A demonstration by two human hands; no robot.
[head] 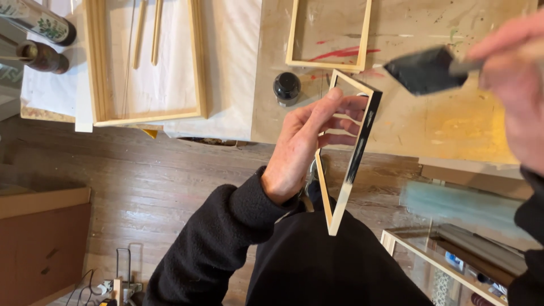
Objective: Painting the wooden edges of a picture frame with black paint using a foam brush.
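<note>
You're in a home workshop: a paint-stained counter point(453, 113), bare wooden frames point(144, 62), a black paint jar point(287, 88), and a worn plank floor point(158, 175).

Blurred and cut by the right edge: right hand point(513, 85), grip on the foam brush point(426, 70) handle perhaps pinched. Left hand point(306, 144) fingertips hidden behind the frame point(352, 153).

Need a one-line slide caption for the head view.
Left hand holds half-blackened pale wooden frame; right hand holds black foam brush.

Held tilted on edge: small pale wooden frame point(347, 164), outer side half-blackened; nearby, black foam brush point(426, 70) raised.
</note>
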